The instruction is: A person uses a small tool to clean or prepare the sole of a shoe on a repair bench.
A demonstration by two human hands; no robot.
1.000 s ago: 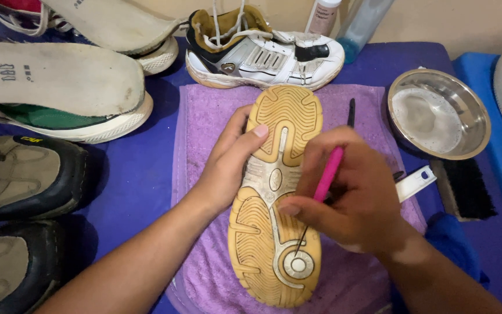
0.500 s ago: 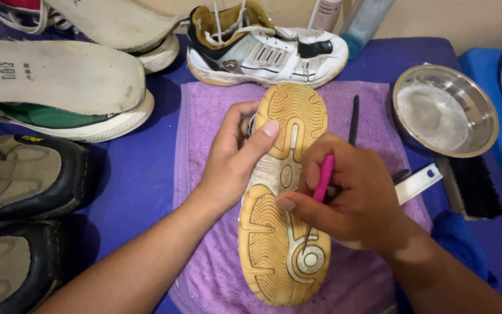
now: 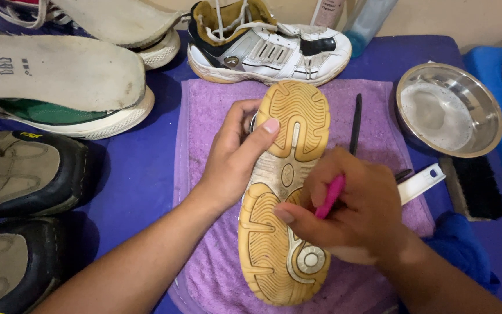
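A shoe (image 3: 286, 192) lies sole up on a purple towel (image 3: 204, 116) in the middle of a blue-covered table (image 3: 135, 168), its yellow tread facing the camera. The left hand (image 3: 233, 157) grips the shoe's side near the toe end, fingers curled around the edge and the thumb pressed flat on the sole. The right hand (image 3: 355, 215) has its fingers closed around a pink-handled brush (image 3: 330, 196), whose tip sits against the middle of the sole; the bristles are hidden by the fingers. A thin black tool (image 3: 355, 122) lies on the towel just beside the shoe. Beyond the towel stands a white sneaker (image 3: 268, 49) with laces. To the right sit a metal bowl (image 3: 489, 110) holding cloudy water and a black scrub brush (image 3: 477, 186) with a white handle. On the left lie two insoles (image 3: 53, 72) resting on shoes and a pair of dark shoes (image 3: 30, 174).
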